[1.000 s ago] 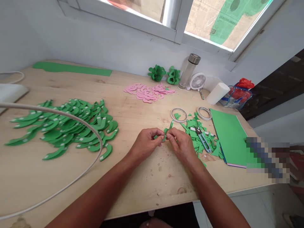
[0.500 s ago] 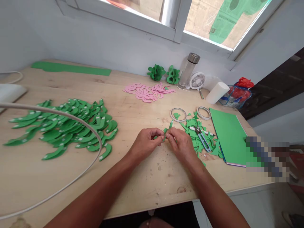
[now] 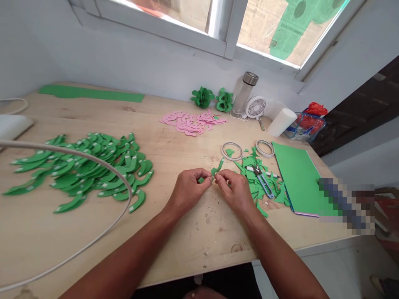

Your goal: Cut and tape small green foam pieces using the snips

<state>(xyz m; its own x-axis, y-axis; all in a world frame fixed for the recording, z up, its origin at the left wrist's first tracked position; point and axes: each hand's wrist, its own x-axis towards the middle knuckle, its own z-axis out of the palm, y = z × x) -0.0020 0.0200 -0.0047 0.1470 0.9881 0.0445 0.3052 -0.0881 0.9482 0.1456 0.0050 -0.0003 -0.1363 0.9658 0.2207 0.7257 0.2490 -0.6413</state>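
Note:
My left hand (image 3: 190, 189) is closed in a pinch on a curved green paper piece (image 3: 217, 167), which sticks up past the fingertips with a pale patch at its top end. Right beside it my right hand (image 3: 236, 192) pinches thumb and forefinger together at the paper's lower edge; what lies between these fingertips is too small to tell. Left of the hands spreads a pile of curved green paper pieces (image 3: 93, 166) with small white tape patches. Close to my right hand lie green paper scraps (image 3: 255, 193), with blue-handled thread snips (image 3: 264, 185) and a white pen (image 3: 270, 173) on them.
Two tape rolls (image 3: 231, 158) lie behind the scraps, green sheets (image 3: 302, 178) to the right. Pink paper cutouts (image 3: 193, 123), folded green paper shapes (image 3: 202, 97), a glass bottle (image 3: 245, 95) and a small fan (image 3: 255, 107) stand farther back. A white cable (image 3: 120, 166) arcs across the left.
My fingertips have drawn slightly apart, and more of the green paper piece shows between them. The whole view has shifted a little.

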